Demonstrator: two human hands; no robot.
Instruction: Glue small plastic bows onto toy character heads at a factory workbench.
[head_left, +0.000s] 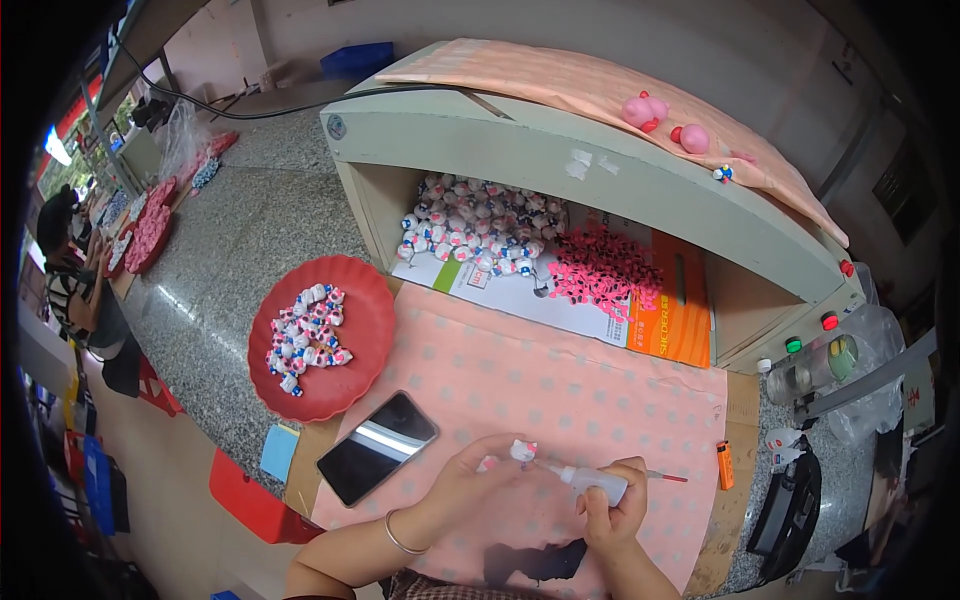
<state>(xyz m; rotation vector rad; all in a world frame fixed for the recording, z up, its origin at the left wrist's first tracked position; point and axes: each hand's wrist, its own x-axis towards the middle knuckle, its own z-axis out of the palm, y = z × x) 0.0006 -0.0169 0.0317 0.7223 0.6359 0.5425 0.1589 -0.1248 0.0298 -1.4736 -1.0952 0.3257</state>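
Clamping a small, rounded white-and-pink figurine (pixel 523 451) in the fingers of the left hand (pixel 464 484) (above a pink, grey-spotted cloth (pixel 450 375)); gripping a translucent white plastic squeeze bottle (pixel 603 485) in the right hand (pixel 617 512), fingers wrapped around it, nozzle-first toward the figurine.

Contact too small to tell
Whether the tip (pixel 549 466) of the bottle (pixel 598 488) touches the figurine (pixel 523 451) is unclear; both forearms (pixel 350 553) are cut off below.

- And here, at the left wrist, a slim, rounded, silvery bangle (pixel 393 535) is worn!
- The left hand (pixel 480 470) is seen bare, and bare too is the right hand (pixel 612 505)!
- Down low, a dark, finely checked garment (pixel 450 587) is glimpsed, mostly cut off!
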